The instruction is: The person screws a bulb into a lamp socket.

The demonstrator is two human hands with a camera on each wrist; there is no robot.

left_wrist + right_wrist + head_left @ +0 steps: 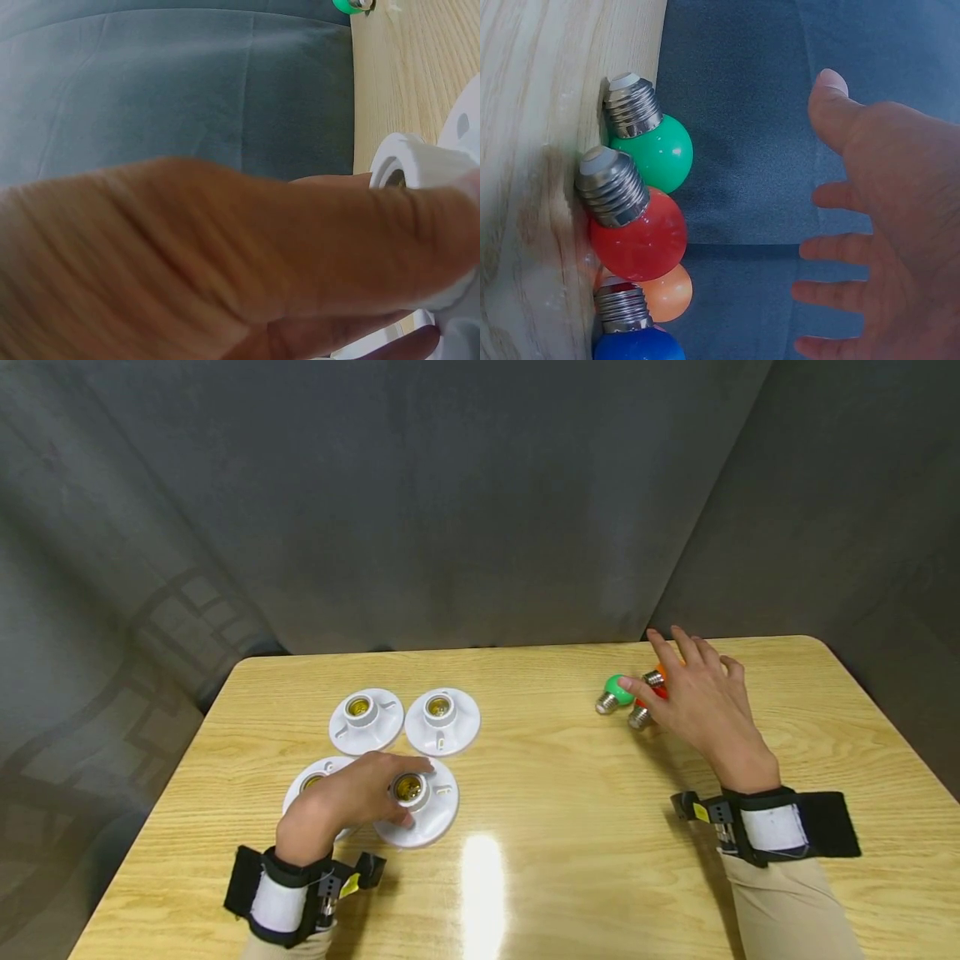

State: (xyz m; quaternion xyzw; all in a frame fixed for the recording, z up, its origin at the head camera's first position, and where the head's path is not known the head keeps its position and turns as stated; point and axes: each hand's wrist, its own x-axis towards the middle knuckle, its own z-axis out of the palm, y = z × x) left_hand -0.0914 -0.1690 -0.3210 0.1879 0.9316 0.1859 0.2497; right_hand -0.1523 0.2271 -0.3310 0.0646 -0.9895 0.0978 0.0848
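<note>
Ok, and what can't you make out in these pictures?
- Near-left lamp holder: head view, partly covered by the left grip.
- Near-right lamp holder: left wrist view, socket opening partly behind the thumb.
- Blue bulb: right wrist view, lower part cut off by the bottom edge.
- Orange bulb: right wrist view, partly behind the red bulb.
- Green bulb: left wrist view, cut off by the top edge.
</note>
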